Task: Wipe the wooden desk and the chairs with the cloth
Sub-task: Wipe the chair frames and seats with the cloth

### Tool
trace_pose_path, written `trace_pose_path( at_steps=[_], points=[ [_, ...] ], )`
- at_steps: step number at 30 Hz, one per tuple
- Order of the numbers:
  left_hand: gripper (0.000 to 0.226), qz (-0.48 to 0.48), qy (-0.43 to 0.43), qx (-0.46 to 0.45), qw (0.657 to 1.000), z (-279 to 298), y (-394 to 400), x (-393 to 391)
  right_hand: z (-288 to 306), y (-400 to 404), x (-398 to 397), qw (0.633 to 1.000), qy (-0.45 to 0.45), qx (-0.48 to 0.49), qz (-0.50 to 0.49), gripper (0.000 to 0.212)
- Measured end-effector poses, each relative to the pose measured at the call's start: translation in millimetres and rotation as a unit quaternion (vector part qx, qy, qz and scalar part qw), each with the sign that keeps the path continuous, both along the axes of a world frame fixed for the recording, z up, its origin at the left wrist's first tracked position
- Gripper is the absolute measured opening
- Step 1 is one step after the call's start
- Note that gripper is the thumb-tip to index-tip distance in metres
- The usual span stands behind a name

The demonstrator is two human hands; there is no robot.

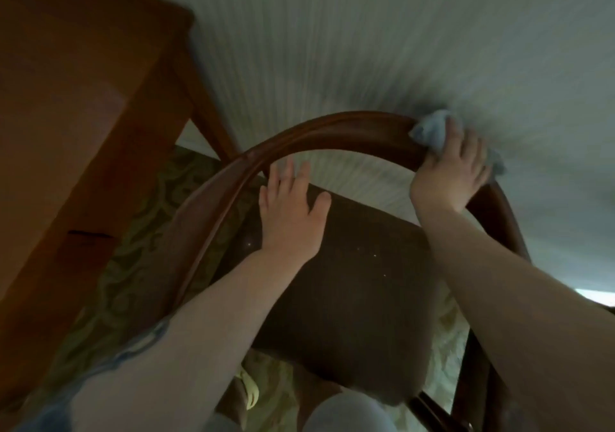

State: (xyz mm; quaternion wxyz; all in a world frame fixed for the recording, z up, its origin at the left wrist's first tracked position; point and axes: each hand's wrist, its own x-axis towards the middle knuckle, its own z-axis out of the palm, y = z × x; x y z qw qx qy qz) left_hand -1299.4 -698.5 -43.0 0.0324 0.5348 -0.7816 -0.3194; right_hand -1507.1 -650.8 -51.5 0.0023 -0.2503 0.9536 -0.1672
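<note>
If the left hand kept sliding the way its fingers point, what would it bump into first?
Probably the curved wooden top rail of the chair. The left hand lies flat on the dark backrest, fingers aimed up toward that rail. Depth is blurry, so this is a best guess.

Both forearms showing bare, no sleeves reaching wrists. Left hand (293, 212) and right hand (449, 172) wearing no gloves, rings or watch. Blue-and-white patterned garment (109, 365) showing, blurred, at upper left arm. Pale grey-blue fabric covering knees (346, 411) at bottom edge. Yellowish footwear (248, 388) peeking out below, detail blurring too much for telling type.
</note>
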Motion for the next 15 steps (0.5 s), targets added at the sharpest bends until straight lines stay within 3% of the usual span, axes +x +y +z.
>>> trace_pose_path(
  at_steps=[1,2,4,5,6,8,10,15],
  points=[
    [0.058,-0.001,-0.006,-0.002,1.000,-1.8,0.1,-1.7,-2.9,15.0,2.6,1.000,0.008,-0.011,-0.015,0.063],
    [0.058,-0.002,-0.016,-0.001,1.000,-3.4,1.0,-3.1,-7.2,27.4,8.4,0.999,0.019,-0.004,0.047,0.065],
    [0.058,-0.007,-0.042,-0.002,0.999,-5.8,4.5,-5.0,-17.8,47.6,22.7,0.961,0.018,0.065,0.269,0.070],
    [0.058,-0.013,-0.051,-0.004,0.999,-6.2,7.0,-5.5,-18.6,55.4,25.3,0.944,-0.015,0.091,0.318,0.069],
    [0.058,-0.019,-0.055,-0.005,0.998,-6.4,10.0,-5.2,-19.2,64.3,25.2,0.948,-0.039,0.089,0.302,0.067],
    [0.057,-0.022,-0.051,-0.003,0.998,-7.6,16.8,-2.4,-16.1,82.3,22.1,0.982,-0.118,0.003,0.148,0.054],
    [0.057,-0.019,-0.050,0.004,0.999,-9.6,27.0,2.4,-10.0,102.1,28.6,0.973,-0.214,-0.075,0.043,0.040],
    [0.057,-0.061,-0.061,0.052,0.995,-15.0,69.1,10.2,7.3,164.6,70.3,0.953,-0.266,-0.137,-0.052,0.036]
  ],
)
